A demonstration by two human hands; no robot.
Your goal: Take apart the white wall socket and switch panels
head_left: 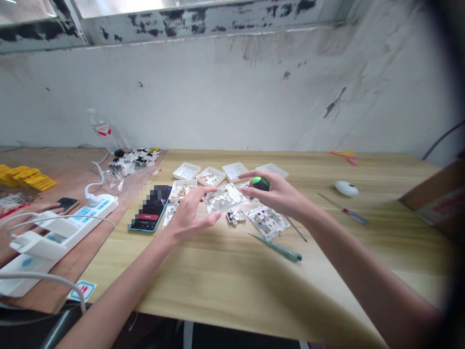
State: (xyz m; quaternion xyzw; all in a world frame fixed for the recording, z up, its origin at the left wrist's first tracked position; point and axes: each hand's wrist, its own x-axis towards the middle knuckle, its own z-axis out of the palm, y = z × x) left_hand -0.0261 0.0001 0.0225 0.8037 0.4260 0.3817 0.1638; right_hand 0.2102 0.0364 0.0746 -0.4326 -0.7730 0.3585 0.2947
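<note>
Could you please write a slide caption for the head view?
The left hand holds a translucent plastic plate, the right hand close beside it, before small white trays.

I face a scuffed white wall [203,97]. Bright window panes [25,10] show above it; my desk [203,283] is pale wood-grain.

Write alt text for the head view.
The left hand holds a pale plastic frame above a wooden table; the right hand, at the frame's other side, curls around a black-and-green handle. White trays lie beyond, a phone left, a teal screwdriver nearer.
</note>
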